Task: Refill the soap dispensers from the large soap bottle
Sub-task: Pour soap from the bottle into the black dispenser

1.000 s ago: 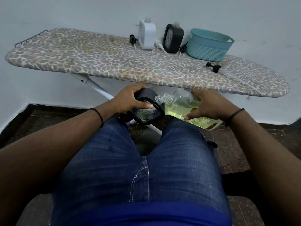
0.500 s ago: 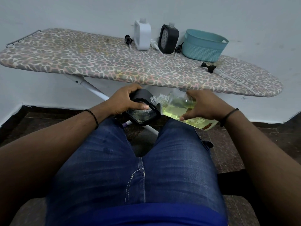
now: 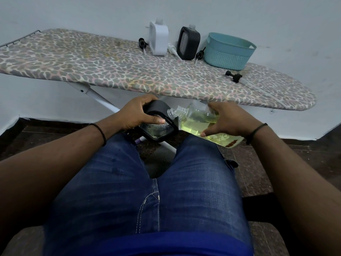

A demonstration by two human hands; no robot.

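My left hand (image 3: 137,114) grips a black soap dispenser (image 3: 158,124) over my knees, tilted so its clear window faces up. In my right hand (image 3: 227,120) is the large clear soap bottle (image 3: 198,121) of yellow-green liquid, lying almost flat, its open neck touching the dispenser's top right corner. On the ironing board (image 3: 110,67) stand a white dispenser (image 3: 158,40) and a second black dispenser (image 3: 188,43), both without pumps.
Loose pump heads lie on the board: one black (image 3: 142,43), one white (image 3: 172,49), one black (image 3: 200,53), and another black (image 3: 234,75) near the right end. A teal basket (image 3: 228,50) stands at the back right. The board's white leg (image 3: 99,97) slants down behind my hands.
The hands, the dispenser and the bottle hold almost the same pose. Only the head camera has shifted slightly.
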